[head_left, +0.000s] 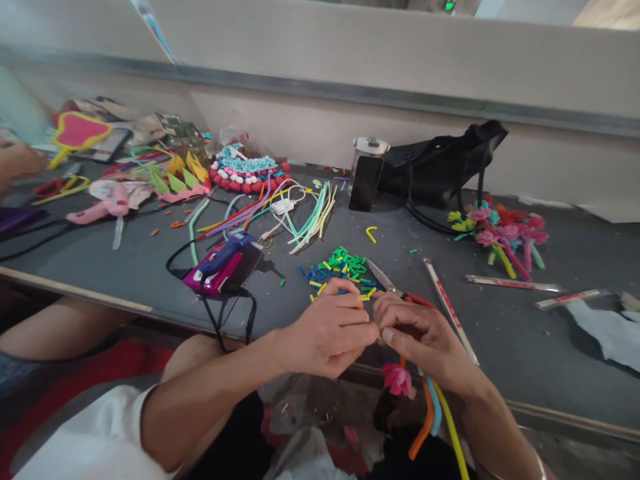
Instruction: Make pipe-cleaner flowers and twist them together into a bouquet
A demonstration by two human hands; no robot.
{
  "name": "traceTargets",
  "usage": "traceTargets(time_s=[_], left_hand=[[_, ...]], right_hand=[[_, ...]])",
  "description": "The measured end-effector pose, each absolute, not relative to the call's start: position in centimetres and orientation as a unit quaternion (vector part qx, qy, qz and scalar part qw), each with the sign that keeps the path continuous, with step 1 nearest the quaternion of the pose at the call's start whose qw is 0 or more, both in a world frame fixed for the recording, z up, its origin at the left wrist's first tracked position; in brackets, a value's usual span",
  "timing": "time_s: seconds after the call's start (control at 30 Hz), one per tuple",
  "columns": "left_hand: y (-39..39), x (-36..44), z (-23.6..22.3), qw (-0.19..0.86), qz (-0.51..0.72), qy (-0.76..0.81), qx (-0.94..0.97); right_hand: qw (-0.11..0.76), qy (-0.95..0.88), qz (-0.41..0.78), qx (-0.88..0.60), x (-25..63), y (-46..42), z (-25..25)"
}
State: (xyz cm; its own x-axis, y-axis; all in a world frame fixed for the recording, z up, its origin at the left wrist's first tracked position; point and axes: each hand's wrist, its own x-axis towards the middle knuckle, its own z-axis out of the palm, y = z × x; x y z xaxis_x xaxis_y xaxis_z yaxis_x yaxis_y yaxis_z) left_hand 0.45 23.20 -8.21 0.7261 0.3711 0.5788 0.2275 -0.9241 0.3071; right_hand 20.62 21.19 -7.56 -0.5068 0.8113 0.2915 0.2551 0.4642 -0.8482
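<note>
My left hand (336, 328) is closed, thumb and finger pinched at a spot touching my right fingertips. Whatever it grips there is too small and hidden to make out. Fingers bent, my right hand (425, 337) holds several fuzzy craft stems. Below it hang an orange stem (426, 420), a light blue stem (435, 408) and a yellow stem (453, 433), with a pink flower (398, 379) under the fingers. Just beyond my hands lies a pile of short green, blue and yellow pieces (345, 263). Scissors (384, 275) lie beside it, their orange handle partly behind my right hand.
A blue glue gun (225, 253) rests on a magenta box (213, 279), with cables trailing over the table edge. Behind stand a phone (367, 183) and a black bag (445, 163). Finished flowers (500, 230) lie right. Another person's hand (17, 163) is at far left.
</note>
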Motion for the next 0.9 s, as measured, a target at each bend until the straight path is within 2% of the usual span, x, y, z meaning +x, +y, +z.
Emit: traceTargets(time_s=[0.17, 0.27, 0.4, 0.6, 0.9], left_hand=[[23.47, 0.69, -8.61, 0.227, 0.367, 0.247, 0.867], [23.57, 0.73, -8.76, 0.263, 0.364, 0.268, 0.852], [23.76, 0.61, -8.77, 0.235, 0.342, 0.272, 0.868], [23.74, 0.45, -8.53, 0.161, 0.336, 0.237, 0.897], [23.59, 0.68, -8.92, 0.205, 0.349, 0.282, 0.870]], right_hand=[[0.379, -0.793, 0.289, -0.380, 20.49, 21.18, -7.63], [0.374, -0.816, 0.217, -0.384, 20.45, 21.25, -7.84], [0.357, -0.832, 0.179, -0.385, 20.48, 21.36, -8.18], [0.366, -0.822, 0.215, -0.380, 20.23, 21.28, -8.12], [0.387, -0.815, 0.201, -0.383, 19.82, 21.22, -8.21]])
